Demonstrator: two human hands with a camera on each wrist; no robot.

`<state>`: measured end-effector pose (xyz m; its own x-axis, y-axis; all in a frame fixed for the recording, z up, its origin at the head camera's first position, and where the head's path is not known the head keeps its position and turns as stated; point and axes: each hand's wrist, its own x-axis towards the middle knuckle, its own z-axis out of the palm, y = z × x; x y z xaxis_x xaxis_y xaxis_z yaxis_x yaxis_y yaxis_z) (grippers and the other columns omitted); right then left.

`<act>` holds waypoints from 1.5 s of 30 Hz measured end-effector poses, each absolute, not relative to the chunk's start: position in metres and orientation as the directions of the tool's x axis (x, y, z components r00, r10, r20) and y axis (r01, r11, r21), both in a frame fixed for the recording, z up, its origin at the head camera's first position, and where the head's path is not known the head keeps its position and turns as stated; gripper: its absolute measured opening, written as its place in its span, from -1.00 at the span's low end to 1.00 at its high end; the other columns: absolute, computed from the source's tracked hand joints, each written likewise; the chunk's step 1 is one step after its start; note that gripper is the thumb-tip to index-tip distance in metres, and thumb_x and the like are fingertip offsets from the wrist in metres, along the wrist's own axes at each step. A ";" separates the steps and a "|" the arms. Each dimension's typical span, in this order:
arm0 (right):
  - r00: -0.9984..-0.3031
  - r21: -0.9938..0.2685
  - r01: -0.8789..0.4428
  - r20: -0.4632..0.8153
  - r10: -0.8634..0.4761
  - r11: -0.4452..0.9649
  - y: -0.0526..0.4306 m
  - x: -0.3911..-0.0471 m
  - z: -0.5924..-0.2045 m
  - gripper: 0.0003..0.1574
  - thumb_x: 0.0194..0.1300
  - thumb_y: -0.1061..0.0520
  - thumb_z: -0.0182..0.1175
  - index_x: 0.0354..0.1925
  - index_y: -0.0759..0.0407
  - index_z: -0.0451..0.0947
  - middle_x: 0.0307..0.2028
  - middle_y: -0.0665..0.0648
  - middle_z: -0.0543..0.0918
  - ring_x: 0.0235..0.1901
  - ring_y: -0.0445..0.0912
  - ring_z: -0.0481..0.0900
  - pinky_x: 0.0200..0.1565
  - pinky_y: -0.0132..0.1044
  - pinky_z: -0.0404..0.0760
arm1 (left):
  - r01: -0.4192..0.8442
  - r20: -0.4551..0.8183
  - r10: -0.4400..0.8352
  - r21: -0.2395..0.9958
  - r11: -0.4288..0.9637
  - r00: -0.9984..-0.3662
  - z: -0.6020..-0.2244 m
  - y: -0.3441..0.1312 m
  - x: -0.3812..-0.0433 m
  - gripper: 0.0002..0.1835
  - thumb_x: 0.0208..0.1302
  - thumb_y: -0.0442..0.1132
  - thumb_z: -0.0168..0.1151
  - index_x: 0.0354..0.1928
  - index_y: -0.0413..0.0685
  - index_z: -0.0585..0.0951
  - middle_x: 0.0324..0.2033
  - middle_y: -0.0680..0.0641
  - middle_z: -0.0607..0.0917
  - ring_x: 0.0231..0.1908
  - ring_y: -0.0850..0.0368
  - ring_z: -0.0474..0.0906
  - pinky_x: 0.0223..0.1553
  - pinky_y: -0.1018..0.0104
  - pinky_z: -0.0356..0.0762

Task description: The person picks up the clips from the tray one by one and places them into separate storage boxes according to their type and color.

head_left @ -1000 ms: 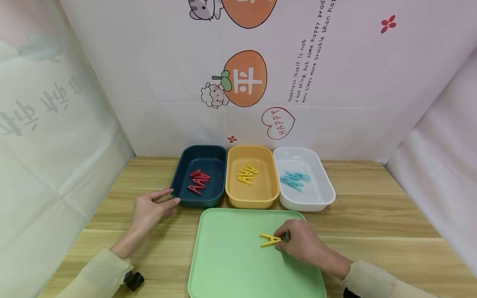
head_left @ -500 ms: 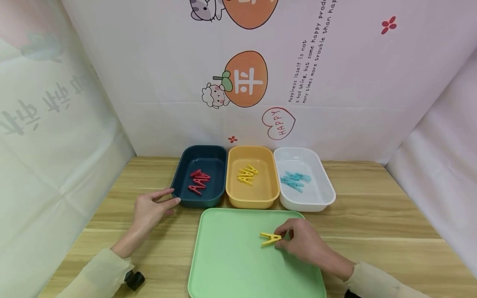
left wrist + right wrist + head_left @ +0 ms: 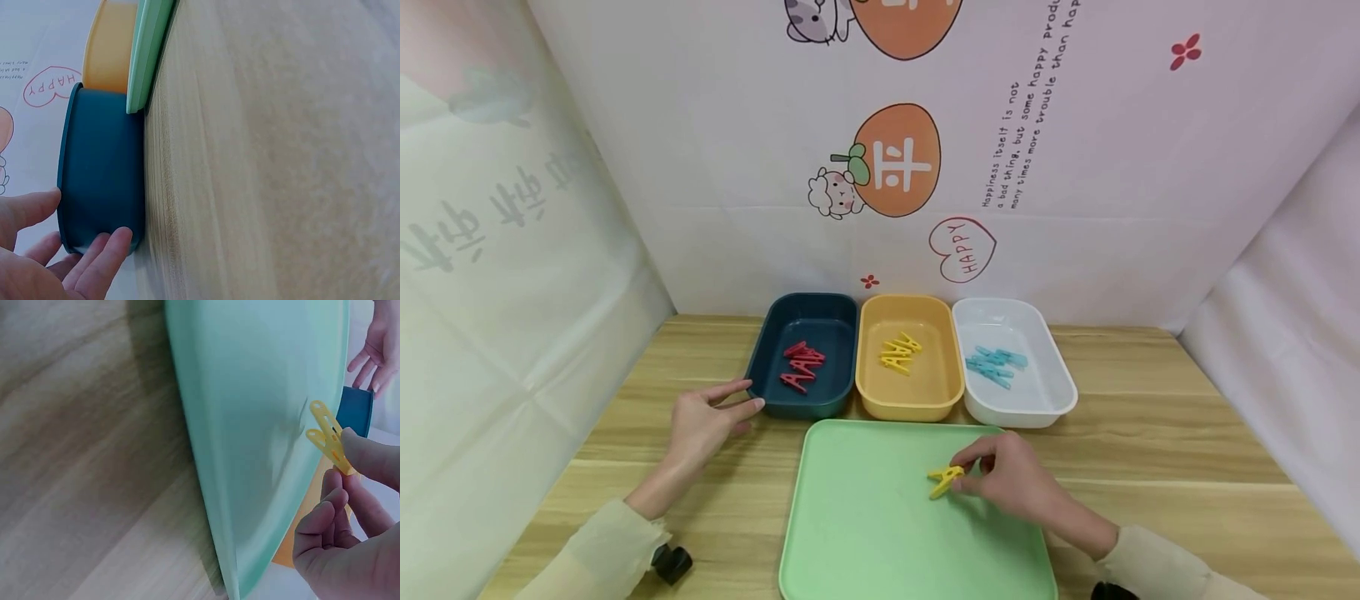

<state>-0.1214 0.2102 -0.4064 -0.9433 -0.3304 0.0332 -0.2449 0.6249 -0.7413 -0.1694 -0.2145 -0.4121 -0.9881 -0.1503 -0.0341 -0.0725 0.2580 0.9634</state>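
My right hand (image 3: 1011,479) pinches a yellow clothespin (image 3: 946,478) by one end over the light green tray (image 3: 865,533). In the right wrist view the thumb and fingertips meet at the end of the clothespin (image 3: 326,434), and its other two tips point away from the hand. The left hand (image 3: 703,425) touches the near left corner of a dark blue box (image 3: 805,410), its thumb by the rim and its fingers along the side in the left wrist view. Several red clothespins (image 3: 802,364) lie in this box.
Right of the blue box, a yellow box (image 3: 910,410) holds several yellow clothespins (image 3: 898,352), and a white box (image 3: 1022,417) holds several light blue ones (image 3: 995,365). All three stand behind the tray on a wooden table (image 3: 1150,467), before a printed white cloth (image 3: 737,167).
The right hand has lifted slightly and tilted the yellow clothespin, which has shifted a little to the right. The left hand keeps its place at the blue box.
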 end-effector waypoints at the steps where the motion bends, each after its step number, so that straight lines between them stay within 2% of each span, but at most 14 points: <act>1: -0.944 -0.742 -0.241 0.030 -0.328 0.626 0.210 -0.121 -0.406 -0.79 0.09 0.19 0.64 -0.24 0.10 0.87 -0.45 -0.11 0.70 -0.53 -0.17 0.45 -0.53 -0.39 0.42 | -0.074 -0.036 -0.149 0.963 0.258 -0.988 -0.412 -0.215 -0.169 -0.38 0.27 -0.18 0.58 0.32 -0.27 0.64 0.45 -0.34 0.42 -0.21 -0.14 0.82 -0.17 0.21 0.79; 12: -0.944 -0.751 -0.247 0.045 -0.326 0.613 0.210 -0.124 -0.396 -0.79 0.11 0.20 0.63 -0.22 0.13 0.87 -0.42 -0.10 0.76 -0.50 -0.23 0.50 -0.50 -0.42 0.47 | -0.071 -0.037 -0.140 0.967 0.243 -0.989 -0.411 -0.214 -0.169 -0.37 0.27 -0.17 0.58 0.32 -0.27 0.63 0.46 -0.34 0.41 -0.17 -0.14 0.81 -0.16 0.20 0.79; 23: -0.944 -0.737 -0.272 0.079 -0.321 0.618 0.205 -0.139 -0.362 -0.83 0.15 0.17 0.62 -0.24 0.15 0.88 -0.43 -0.07 0.77 -0.55 -0.16 0.43 -0.54 -0.41 0.36 | -0.078 -0.043 -0.140 0.965 0.250 -0.989 -0.413 -0.215 -0.169 -0.38 0.27 -0.16 0.59 0.31 -0.26 0.64 0.46 -0.34 0.42 -0.19 -0.14 0.81 -0.18 0.22 0.79; 33: -0.947 -0.717 -0.287 0.113 -0.300 0.636 0.197 -0.171 -0.329 -0.81 0.20 0.20 0.58 -0.18 0.23 0.86 -0.37 0.03 0.81 -0.47 -0.11 0.54 -0.52 -0.39 0.46 | -0.063 -0.028 -0.143 0.967 0.249 -0.989 -0.412 -0.216 -0.170 -0.41 0.29 -0.20 0.57 0.30 -0.28 0.65 0.44 -0.34 0.43 -0.21 -0.17 0.81 -0.19 0.21 0.79; 45: -0.970 -0.726 -0.192 0.039 -0.239 0.660 0.178 -0.214 -0.316 -0.73 0.26 0.16 0.56 -0.10 0.28 0.84 -0.27 0.09 0.83 -0.31 -0.09 0.72 -0.33 -0.28 0.65 | -0.067 -0.032 -0.148 0.968 0.240 -0.989 -0.414 -0.216 -0.171 -0.41 0.27 -0.18 0.59 0.28 -0.26 0.67 0.44 -0.32 0.45 -0.16 -0.15 0.81 -0.16 0.19 0.79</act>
